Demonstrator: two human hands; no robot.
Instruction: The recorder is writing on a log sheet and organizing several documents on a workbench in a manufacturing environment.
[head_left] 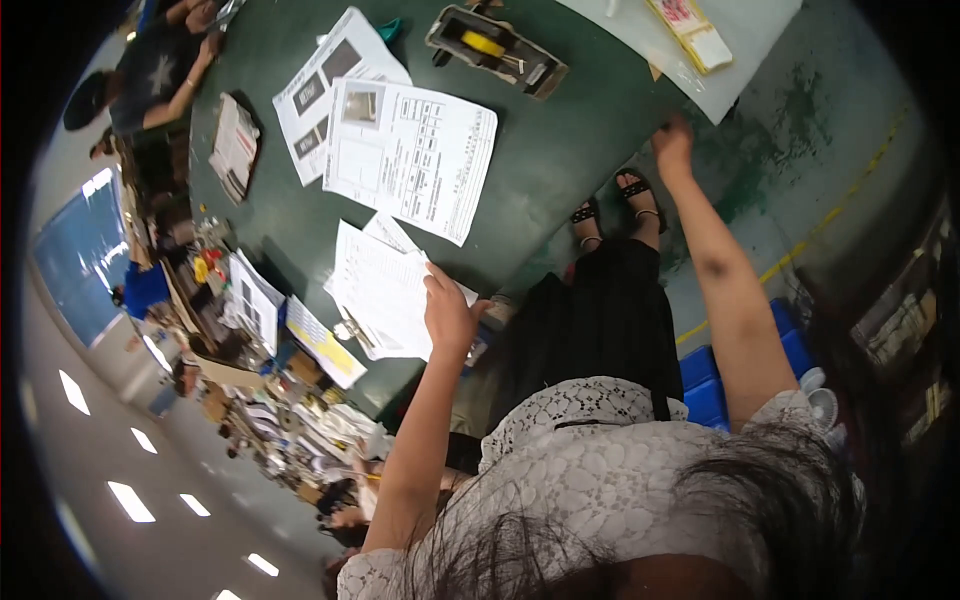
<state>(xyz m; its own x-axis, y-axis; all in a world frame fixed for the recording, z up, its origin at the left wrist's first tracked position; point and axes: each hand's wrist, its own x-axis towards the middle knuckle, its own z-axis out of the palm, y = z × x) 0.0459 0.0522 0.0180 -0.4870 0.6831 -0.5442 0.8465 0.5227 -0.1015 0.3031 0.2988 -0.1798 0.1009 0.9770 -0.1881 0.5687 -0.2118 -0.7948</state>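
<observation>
My left hand (pixel 450 318) lies on a stack of white papers (pixel 385 290) with a metal clip at its lower left edge. Its fingers reach over the sheets and the thumb stands apart to the right. My right hand (pixel 672 145) is at the table's right edge, just below a white sheet (pixel 715 95). Blur hides how its fingers are set, and nothing shows plainly in them. Beyond the left hand, a printed form (pixel 410 160) overlaps another printed sheet (pixel 305 95) with dark pictures on it.
The green table (pixel 550 150) carries a tape dispenser (pixel 497 50) with a yellow roll. A yellow-edged pack (pixel 695 35) lies on the white sheet. A booklet (pixel 235 145) sits far left, near another person (pixel 160 75). Blue bins (pixel 703 385) stand at my right.
</observation>
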